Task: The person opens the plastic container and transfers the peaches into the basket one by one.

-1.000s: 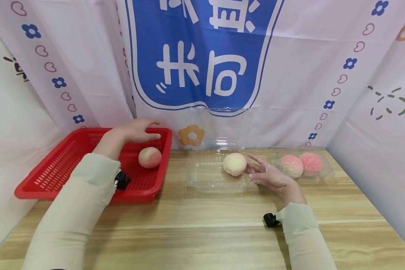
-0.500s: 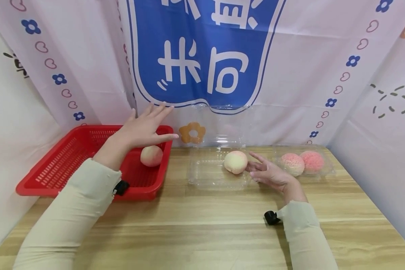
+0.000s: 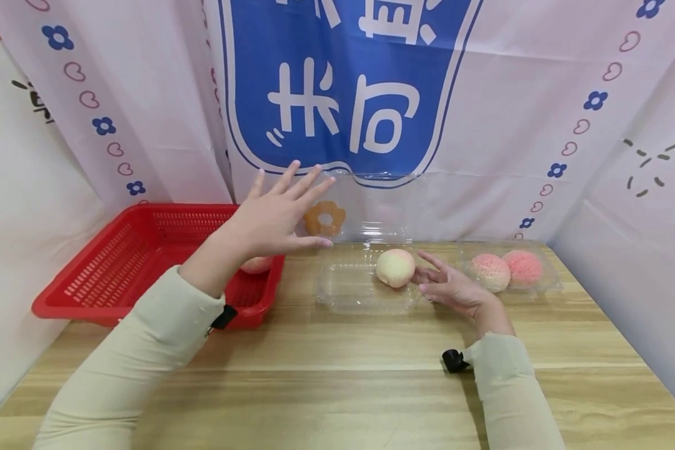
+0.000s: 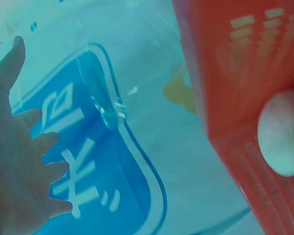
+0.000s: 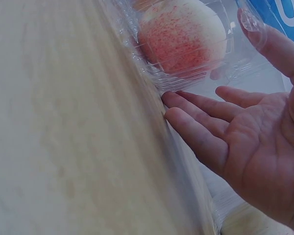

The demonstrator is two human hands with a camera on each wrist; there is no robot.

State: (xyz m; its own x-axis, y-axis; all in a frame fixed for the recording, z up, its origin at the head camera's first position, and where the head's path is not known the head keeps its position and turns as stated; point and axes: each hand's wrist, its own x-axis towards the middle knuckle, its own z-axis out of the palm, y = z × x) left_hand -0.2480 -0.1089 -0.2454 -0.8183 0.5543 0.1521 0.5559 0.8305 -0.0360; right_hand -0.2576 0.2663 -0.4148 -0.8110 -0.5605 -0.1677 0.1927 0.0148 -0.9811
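Note:
My left hand (image 3: 270,220), its fingers spread and holding nothing, hovers over the right rim of a red plastic basket (image 3: 53,305). Inside the basket lies a pale pink peach (image 3: 257,265), partly covered by my wrist in the head view; the left wrist view shows the peach (image 4: 284,132) beyond the palm. A clear plastic clamshell box (image 3: 343,303) stands on the table, lid raised against the backdrop. In its right half sits a cream peach, blushed red on one side (image 5: 181,39). My right hand (image 3: 455,290) reaches the box's right side, fingers extended, fingertips right at its wall.
Farther right, another clear box (image 3: 550,284) holds two pink peaches (image 3: 524,267). A printed cloth backdrop (image 3: 495,125) hangs behind the wooden table (image 3: 337,387), with white side walls at left and right.
My left hand has risen out of the basket and moved right, fingers spreading, leaving the peach inside. The right hand stays beside the clamshell box.

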